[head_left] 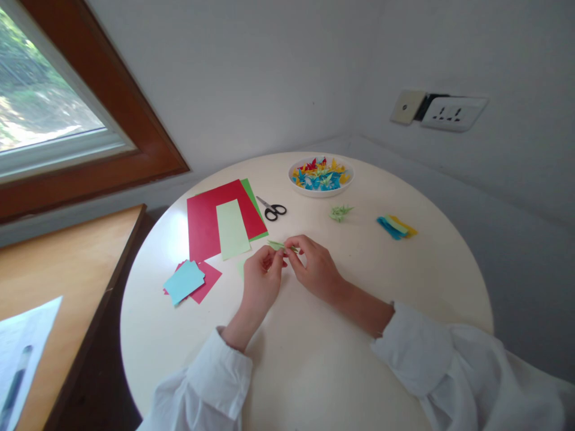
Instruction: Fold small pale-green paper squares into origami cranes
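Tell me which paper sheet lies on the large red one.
The long pale green rectangle; the bright green sheet lies beneath the large red sheet.

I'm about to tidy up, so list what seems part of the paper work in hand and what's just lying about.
Likely part of it:
light green piece, between left hand and right hand
scissors
red sheet
pale green sheet
light blue cards
white dish of coloured pieces
green cluster

Probably just lying about:
pen
white paper beneath it
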A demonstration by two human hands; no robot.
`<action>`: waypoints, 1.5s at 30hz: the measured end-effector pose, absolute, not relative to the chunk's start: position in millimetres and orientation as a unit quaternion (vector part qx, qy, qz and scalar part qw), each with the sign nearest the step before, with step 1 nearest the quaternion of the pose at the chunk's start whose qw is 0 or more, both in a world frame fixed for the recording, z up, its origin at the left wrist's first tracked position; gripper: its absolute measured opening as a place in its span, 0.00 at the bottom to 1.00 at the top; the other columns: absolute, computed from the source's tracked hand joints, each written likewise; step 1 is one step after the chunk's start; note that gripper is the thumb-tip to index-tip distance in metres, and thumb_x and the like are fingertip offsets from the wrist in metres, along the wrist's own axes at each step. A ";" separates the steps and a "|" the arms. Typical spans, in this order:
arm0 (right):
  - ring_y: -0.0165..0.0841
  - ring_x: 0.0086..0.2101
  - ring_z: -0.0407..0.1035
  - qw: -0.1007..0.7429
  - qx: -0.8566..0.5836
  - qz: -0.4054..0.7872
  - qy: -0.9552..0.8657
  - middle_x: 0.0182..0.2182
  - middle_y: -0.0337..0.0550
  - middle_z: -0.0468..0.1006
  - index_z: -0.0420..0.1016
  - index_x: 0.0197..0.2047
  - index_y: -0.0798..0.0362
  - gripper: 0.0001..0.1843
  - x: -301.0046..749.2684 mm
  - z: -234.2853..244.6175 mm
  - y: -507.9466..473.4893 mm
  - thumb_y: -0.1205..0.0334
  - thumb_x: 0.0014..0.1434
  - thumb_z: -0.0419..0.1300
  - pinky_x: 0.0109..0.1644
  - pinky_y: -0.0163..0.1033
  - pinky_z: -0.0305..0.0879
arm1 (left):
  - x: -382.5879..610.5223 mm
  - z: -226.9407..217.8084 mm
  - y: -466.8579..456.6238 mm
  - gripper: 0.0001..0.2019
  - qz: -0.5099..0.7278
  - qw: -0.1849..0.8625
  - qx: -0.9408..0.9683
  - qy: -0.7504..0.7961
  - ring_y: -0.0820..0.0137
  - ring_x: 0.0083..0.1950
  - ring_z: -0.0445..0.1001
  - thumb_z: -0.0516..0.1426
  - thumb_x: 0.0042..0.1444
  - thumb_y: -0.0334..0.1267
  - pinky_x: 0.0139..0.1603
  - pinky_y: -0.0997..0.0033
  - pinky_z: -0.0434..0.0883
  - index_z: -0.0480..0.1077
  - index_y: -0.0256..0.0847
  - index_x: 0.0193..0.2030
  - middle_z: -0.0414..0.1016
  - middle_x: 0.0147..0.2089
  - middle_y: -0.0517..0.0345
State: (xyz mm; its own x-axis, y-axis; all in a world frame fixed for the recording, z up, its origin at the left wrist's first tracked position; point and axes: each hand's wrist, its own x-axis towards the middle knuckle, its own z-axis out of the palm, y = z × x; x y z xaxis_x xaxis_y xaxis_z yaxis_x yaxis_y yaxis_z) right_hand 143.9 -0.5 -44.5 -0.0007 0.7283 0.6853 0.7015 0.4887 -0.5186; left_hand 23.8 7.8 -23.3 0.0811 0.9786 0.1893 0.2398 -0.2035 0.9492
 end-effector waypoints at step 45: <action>0.34 0.39 0.72 0.579 -0.516 0.183 -0.605 0.36 0.44 0.79 0.73 0.38 0.52 0.08 141.9 -32.8 -3.6 0.66 0.53 0.60 0.43 0.42 0.70 | 20.8 -23.5 7.1 0.08 0.474 0.372 0.634 0.485 0.73 0.26 0.65 0.53 0.52 0.37 0.25 0.74 0.60 0.63 0.39 0.24 0.67 0.23 0.61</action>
